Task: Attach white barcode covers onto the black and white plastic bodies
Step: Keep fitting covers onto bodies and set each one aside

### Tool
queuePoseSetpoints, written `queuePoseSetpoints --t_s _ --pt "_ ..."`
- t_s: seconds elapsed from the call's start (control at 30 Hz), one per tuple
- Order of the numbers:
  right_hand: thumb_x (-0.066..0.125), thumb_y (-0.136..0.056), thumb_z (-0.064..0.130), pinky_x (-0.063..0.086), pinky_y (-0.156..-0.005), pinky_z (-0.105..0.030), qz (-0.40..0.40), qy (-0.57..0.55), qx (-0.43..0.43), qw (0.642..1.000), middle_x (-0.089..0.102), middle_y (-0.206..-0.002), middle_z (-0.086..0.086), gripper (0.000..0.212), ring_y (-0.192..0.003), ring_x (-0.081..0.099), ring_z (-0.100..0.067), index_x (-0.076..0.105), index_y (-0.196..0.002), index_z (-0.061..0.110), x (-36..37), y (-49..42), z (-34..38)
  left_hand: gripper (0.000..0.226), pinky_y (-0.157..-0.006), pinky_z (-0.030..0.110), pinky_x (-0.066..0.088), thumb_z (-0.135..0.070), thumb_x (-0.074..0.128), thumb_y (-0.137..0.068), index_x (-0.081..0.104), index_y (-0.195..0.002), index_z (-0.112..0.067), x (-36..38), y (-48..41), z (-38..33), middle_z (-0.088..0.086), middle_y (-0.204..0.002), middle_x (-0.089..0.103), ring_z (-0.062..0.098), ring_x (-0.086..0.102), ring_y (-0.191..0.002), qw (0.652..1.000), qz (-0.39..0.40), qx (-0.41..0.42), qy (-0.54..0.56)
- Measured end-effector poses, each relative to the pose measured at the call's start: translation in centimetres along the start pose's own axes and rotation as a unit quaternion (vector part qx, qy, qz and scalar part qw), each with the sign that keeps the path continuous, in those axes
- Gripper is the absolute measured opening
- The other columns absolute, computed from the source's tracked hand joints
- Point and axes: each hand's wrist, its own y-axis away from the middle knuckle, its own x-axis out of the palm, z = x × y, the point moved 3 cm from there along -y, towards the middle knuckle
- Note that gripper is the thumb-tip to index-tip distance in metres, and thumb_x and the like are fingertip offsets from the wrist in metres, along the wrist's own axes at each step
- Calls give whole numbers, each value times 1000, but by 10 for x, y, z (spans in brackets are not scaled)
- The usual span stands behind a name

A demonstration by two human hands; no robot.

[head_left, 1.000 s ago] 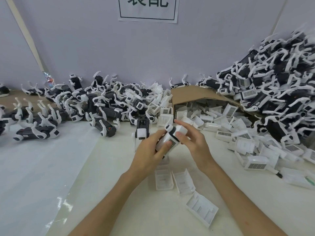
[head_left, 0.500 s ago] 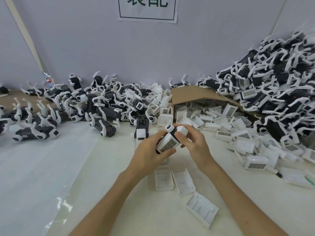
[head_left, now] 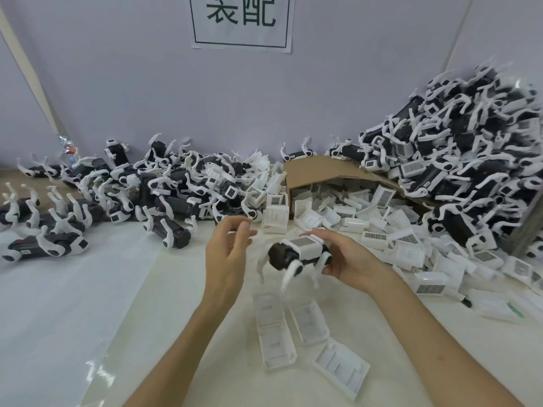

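Note:
A black and white plastic body [head_left: 296, 255] with white legs hangs above the table centre, a white barcode cover on its top. My right hand [head_left: 343, 261] grips it from the right side. My left hand [head_left: 227, 252] is lifted just left of it, fingers loosely curled, holding nothing. Three loose white covers [head_left: 274, 327] lie inside-up on the table below my hands.
A heap of bodies [head_left: 164, 186] fills the back left, and a taller heap [head_left: 458, 171] rises at the right. A tipped cardboard box [head_left: 320, 168] spills white barcode covers [head_left: 382, 230] across the table. A paper sign [head_left: 242, 22] hangs on the wall.
My left hand has let go of the body and moved left. My right hand now holds the body alone and has turned it level, legs down.

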Motion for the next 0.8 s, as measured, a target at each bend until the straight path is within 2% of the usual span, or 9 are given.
queuePoseSetpoints --t_s 0.13,0.23,0.33,0.4,0.5,0.57,0.63,0.7,0.8 --pt "59 -93 26 52 -53 -21 8 77 -53 996 62 -99 -7 26 -70 59 -14 63 -109 5 -15 8 73 27 -73 29 58 -15 47 -106 64 -88 -27 -4 -2 2 -13 -88 69 15 72 -85 999 -44 4 9" --pt "60 -96 24 58 -61 -25 -145 -55 -207 966 56 -127 -14 19 -84 67 -20 57 -113 15 -46 20 173 30 -70 27 58 -21 47 -103 64 -83 -35 -4 -2 1 -12 -88 68 16 72 -83 999 -45 13 3" --pt "47 -103 44 52 -95 -52 -182 -240 -299 905 39 -151 -23 50 -125 53 -42 38 -145 19 -75 28 252 28 -71 33 57 -16 46 -105 64 -87 -25 -1 0 3 -1 -92 67 19 72 -81 999 -45 8 -9" --pt "41 -104 46 43 -104 -52 -243 -146 -261 923 33 -156 -19 59 -133 47 -40 26 -153 15 -78 27 262 25 -72 38 58 -13 47 -105 64 -89 -20 0 1 4 3 -93 67 15 71 -79 999 -39 1 -25" --pt "47 -103 30 52 -85 -36 -293 59 -256 919 54 -139 -10 33 -106 65 -22 49 -133 17 -64 18 217 23 -70 34 56 -9 54 -101 64 -87 -23 0 2 -1 -2 -89 67 10 67 -79 997 -40 33 -65" --pt "53 -101 22 54 -74 -30 -278 129 -253 918 67 -119 -8 20 -84 69 -15 59 -119 16 -45 13 157 23 -72 32 49 -6 59 -97 63 -84 -24 0 5 -6 -12 -86 64 6 59 -83 984 -76 94 -134" --pt "56 -99 16 51 -70 -26 -236 195 -204 930 72 -110 -8 19 -78 69 -11 65 -115 13 -25 7 92 14 -79 37 43 -9 65 -92 66 -89 -22 -4 7 -10 -14 -93 61 5 50 -89 955 -135 139 -224" --pt "60 -99 19 48 -71 -20 -106 280 -165 940 71 -111 -2 22 -86 66 -5 67 -119 16 5 4 38 20 -90 44 40 -14 73 -87 68 -105 -21 -10 2 -5 -6 -112 60 16 50 -106 942 -147 95 -285" --pt "72 -91 33 43 -95 -8 123 444 -122 879 61 -127 22 26 -118 53 10 68 -117 36 45 5 -20 46 -99 47 43 -22 76 -85 61 -127 -23 -17 -7 17 2 -132 52 24 52 -119 944 -48 -38 -324"
